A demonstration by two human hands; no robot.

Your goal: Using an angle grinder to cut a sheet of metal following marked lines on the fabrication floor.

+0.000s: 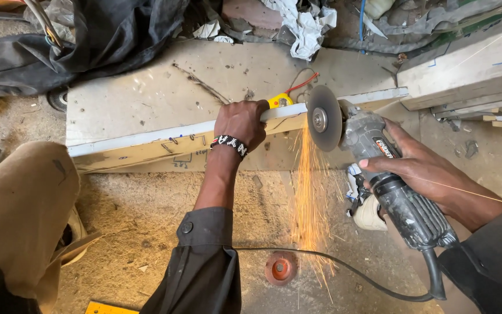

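- support = sandy dirt floor [146, 215], gritty, scattered w/ small debris
- big pale flat slab [146, 93] lies on floor, upper centre; scratched, dusty
- long white metal bar [146, 136] rests across slab's near edge, runs left to right, slightly uphill to the right
- black power cable [344, 270] snakes over floor, bottom centre-right
- round reddish disc [280, 268] flat on floor just beside cable
- yellow ruler-like piece [108, 308] at bottom edge, partly cut off
- dark tarp/cloth [88, 40] heaped on ground top left, crumpled white rags [303, 23] top centre
- pale boards [466, 70] stacked at right, touching ground
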